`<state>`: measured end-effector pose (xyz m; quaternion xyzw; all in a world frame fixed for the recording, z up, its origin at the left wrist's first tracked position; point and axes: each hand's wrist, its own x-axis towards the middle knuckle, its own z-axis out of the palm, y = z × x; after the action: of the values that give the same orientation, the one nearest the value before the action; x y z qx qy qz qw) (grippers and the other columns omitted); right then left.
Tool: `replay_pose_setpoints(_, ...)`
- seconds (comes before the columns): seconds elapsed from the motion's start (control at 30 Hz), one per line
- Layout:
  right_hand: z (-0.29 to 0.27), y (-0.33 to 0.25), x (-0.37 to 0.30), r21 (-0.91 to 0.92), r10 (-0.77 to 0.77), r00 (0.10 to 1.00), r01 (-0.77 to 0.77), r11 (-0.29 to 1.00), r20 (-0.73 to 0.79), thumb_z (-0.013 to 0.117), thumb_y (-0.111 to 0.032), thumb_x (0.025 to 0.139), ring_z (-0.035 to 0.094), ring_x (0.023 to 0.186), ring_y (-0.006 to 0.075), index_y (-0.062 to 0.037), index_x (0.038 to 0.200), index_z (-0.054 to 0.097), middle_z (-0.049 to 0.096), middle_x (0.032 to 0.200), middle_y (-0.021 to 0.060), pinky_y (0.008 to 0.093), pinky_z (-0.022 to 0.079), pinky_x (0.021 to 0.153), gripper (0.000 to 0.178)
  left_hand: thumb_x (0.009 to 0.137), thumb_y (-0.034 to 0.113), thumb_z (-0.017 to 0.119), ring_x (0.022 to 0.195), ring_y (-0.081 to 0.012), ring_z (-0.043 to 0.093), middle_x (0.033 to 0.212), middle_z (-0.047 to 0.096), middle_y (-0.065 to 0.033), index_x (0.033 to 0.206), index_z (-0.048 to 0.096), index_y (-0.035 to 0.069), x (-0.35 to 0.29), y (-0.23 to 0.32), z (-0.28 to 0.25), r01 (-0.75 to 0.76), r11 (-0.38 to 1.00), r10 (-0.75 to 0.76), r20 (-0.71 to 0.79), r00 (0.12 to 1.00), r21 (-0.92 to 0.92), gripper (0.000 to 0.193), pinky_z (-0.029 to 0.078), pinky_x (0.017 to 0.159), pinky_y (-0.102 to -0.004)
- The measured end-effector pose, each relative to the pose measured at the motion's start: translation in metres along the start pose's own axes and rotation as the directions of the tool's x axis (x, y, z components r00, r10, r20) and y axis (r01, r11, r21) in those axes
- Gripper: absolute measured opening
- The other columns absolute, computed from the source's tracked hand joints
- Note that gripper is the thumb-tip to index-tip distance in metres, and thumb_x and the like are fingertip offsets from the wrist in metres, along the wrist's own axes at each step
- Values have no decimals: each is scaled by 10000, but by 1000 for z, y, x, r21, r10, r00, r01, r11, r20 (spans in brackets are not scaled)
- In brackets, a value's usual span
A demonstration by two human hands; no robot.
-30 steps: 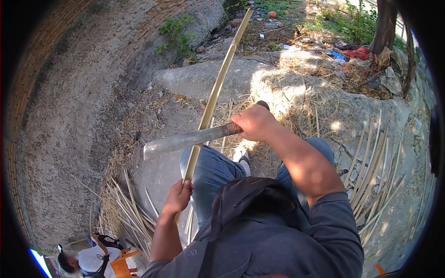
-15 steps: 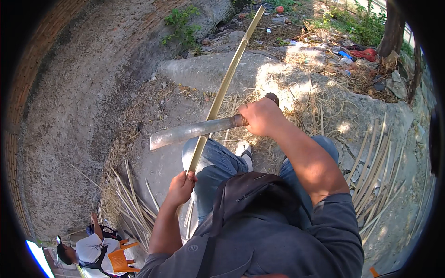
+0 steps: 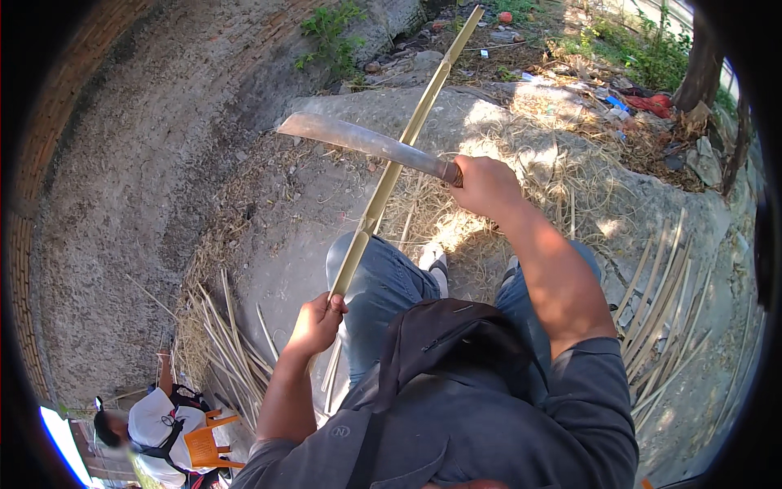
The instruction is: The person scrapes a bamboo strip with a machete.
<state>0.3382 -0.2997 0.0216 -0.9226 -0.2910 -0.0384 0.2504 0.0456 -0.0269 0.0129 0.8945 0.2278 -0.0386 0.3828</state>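
A long split bamboo strip [image 3: 381, 196], hollow side showing with nodes along it, slants from my lap up toward the far side. My left hand [image 3: 318, 323] is closed round its near end, beside my left knee. In my right hand [image 3: 486, 189] is the handle of a machete [image 3: 358, 140], gripped tightly; the fist covers most of the handle. The broad worn blade points left and crosses the strip about halfway up. Whether blade and strip touch, I cannot tell.
Bundles of thin bamboo strips lie to the left [image 3: 232, 346] and right [image 3: 664, 297]. Curled shavings [image 3: 562, 183] cover the ground ahead. A low concrete ledge [image 3: 350, 122], litter and a tree trunk [image 3: 699, 73] stand beyond. At lower left a person [image 3: 163, 432] sits on an orange chair [image 3: 204, 447].
The machete has moved away from me along the strip, its blade tip rising toward the far side. My left hand keeps its hold on the strip's near end.
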Motion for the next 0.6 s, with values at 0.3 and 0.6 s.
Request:
replay_pose_setpoints(0.3,3,-7,2,24,-14,996,12,1000,89,710,-268,816,732,910,339,-151,1002,698,740,915,116,495,569,813,221,1102,409,498,604,-103,524,680,571,-5,922,638,24,13,5,15,34,992,-29,48,998,-118,447,459,584,-309)
replay_pose_setpoints(0.6,25,-22,-8,51,-260,965,259,965,34,704,-231,766,719,849,372,-145,919,700,725,838,116,509,560,769,176,1105,401,497,582,-72,491,673,544,19,911,615,39,17,12,15,125,958,-101,106,989,-258,427,429,543,-279)
